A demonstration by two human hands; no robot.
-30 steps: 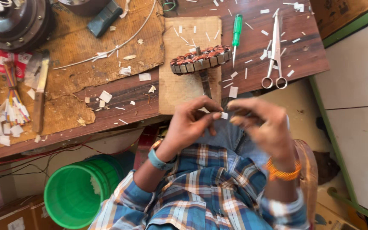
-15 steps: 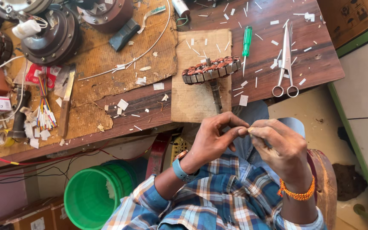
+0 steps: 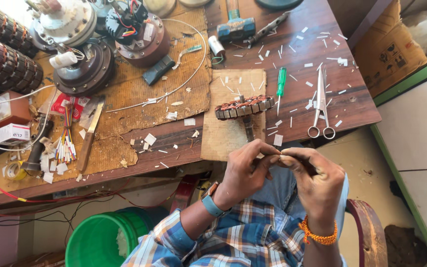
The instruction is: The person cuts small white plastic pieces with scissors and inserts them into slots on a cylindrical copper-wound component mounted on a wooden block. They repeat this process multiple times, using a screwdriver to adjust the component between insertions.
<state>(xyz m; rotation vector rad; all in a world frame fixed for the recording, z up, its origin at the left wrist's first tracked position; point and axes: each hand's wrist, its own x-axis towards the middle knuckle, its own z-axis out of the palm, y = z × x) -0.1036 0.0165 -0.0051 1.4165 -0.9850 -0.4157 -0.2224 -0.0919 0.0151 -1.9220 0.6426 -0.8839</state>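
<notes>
Pinching something very small between them, the left hand [image 3: 245, 170] and the right hand [image 3: 315, 175] meet fingertip to fingertip just below the near edge of the wooden tabletop [image 3: 292, 54], above the person's lap. From the head camera, the only view, both grips are closed, thumb against fingers; the piece held there is mostly hidden and too small to name surely, though it looks like one of the little white insulation slips [image 3: 277, 140] scattered over the wood. Held over the lap rather than over the tabletop, it could slip out and fall onto the jeans or the floor, where so small a scrap would be hard to find. Just beyond the hands, a wound motor stator [image 3: 245, 107] rests on a piece of brown cardboard [image 3: 233, 136]; a forearm moving forward carelessly might nudge it or scrape its copper windings. A green-handled screwdriver [image 3: 281, 85] lies just beside the stator, and scissors [image 3: 320, 101] lie near the tabletop's front edge, their finger loops closest to the person, so a knock from the right hand could send them off. Farther left sit fan motor housings [image 3: 82, 69], loose wires and a bundle of coloured wires [image 3: 66, 143]. A green bucket [image 3: 100, 242] stands on the floor below.
</notes>
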